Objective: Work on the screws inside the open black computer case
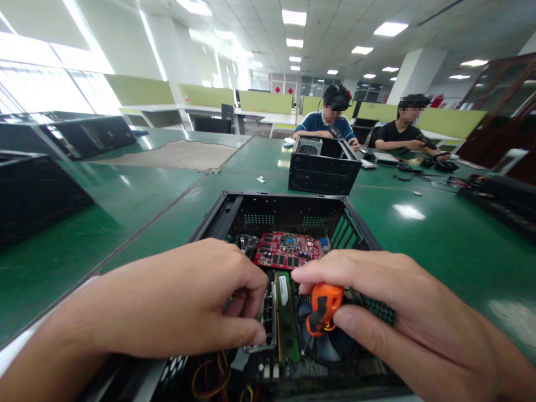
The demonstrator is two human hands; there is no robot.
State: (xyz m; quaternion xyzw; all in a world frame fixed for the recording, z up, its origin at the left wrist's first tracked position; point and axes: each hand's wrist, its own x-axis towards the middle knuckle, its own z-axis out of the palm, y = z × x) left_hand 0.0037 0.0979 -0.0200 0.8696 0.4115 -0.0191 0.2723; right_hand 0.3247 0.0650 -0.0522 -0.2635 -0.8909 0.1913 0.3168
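An open black computer case [288,201] lies in front of me with its insides showing. My right hand [389,312] grips the orange and black handle of a screwdriver [324,307] between thumb and fingers; it stands over the blue-bladed fan [324,346], and its tip is hidden. My left hand [188,296] reaches in on the left, its fingers curled beside a metal frame [270,335]; what they hold, if anything, is hidden. Between the hands runs a green memory module [286,318] with a white label. Beyond them lies a red graphics card [288,249] with a small round fan.
Yellow and red wires [211,377] loop at the near end of the case. Another black case [322,167] stands ahead on the green table [234,176], with two people seated behind it. More cases [37,190] stand on the left. Cables and dark parts [498,195] lie on the right.
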